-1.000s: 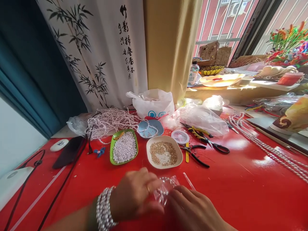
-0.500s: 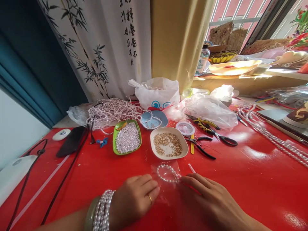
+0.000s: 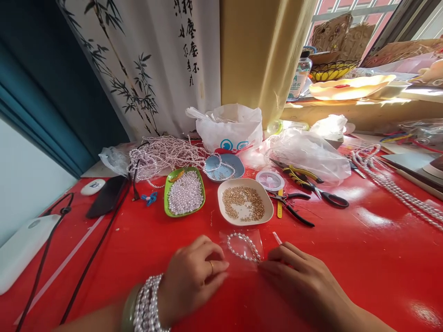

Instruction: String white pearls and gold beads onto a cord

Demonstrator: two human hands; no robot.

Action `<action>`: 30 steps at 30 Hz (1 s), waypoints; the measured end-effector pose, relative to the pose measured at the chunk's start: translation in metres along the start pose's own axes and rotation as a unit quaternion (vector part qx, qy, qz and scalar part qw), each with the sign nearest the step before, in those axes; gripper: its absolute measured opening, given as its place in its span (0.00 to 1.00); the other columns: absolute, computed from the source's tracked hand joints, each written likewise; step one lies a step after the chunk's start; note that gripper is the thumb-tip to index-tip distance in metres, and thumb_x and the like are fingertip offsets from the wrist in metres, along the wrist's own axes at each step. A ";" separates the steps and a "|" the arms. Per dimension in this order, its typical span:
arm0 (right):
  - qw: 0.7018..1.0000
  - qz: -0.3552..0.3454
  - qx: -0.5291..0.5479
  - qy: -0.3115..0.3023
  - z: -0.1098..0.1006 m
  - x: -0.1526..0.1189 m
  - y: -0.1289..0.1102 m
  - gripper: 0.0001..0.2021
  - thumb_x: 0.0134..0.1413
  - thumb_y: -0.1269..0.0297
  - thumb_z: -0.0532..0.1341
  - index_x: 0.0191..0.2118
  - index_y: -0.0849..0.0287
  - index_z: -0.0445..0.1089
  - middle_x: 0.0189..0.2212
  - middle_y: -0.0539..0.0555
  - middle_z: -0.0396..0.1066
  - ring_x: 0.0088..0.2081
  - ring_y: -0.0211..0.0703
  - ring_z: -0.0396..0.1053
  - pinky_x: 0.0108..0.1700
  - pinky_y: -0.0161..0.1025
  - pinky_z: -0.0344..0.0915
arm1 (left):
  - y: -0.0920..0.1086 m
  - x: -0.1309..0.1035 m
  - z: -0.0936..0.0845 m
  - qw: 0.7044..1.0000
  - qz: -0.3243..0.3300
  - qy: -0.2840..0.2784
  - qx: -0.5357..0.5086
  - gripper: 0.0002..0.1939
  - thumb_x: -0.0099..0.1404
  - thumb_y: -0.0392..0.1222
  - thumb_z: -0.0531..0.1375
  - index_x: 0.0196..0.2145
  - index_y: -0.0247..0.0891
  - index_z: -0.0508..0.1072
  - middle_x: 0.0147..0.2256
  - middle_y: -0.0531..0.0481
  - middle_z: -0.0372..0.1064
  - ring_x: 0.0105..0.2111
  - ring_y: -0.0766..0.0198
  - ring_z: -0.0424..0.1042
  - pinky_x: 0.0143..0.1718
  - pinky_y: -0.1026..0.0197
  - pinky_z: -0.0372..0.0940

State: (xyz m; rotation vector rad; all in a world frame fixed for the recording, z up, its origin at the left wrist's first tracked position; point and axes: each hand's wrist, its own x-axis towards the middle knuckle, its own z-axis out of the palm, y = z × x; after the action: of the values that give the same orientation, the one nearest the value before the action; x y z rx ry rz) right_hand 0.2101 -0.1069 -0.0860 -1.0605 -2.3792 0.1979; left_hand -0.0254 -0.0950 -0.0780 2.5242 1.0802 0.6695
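A white pearl bracelet lies in a small clear plastic bag on the red table. At the bag's left edge is my left hand, with a gold ring, a green bangle and several rows of pearls on the wrist; its fingers are bent, thumb and fingertips close together, and what they hold is too small to make out. My right hand is at the bag's lower right corner, fingers pressed together beside the bracelet's end; its fingertips are partly hidden.
Behind the hands stand a green dish of white pearls, a cream dish of gold beads and a blue dish. Pliers and scissors lie right, a phone and cables left.
My left hand's fingers have lifted and curled at the bag's left side. My right hand stays near the bag's corner. The whole view has shifted slightly.
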 end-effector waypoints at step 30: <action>0.988 0.133 -0.076 -0.028 0.007 0.009 -0.002 0.17 0.55 0.57 0.48 0.21 0.56 0.62 0.18 0.48 0.66 0.22 0.35 0.67 0.23 0.31 0.61 | -0.002 0.006 0.009 0.971 -0.200 0.009 -0.128 0.10 0.57 0.40 0.55 0.20 0.39 0.70 0.28 0.51 0.64 0.33 0.64 0.59 0.35 0.59 0.61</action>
State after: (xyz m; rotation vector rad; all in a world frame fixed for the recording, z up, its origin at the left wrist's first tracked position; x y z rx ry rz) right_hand 0.2007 -0.1012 -0.0880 -1.4636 -2.3249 0.1425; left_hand -0.0183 -0.0901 -0.0847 2.0062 1.3587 0.6676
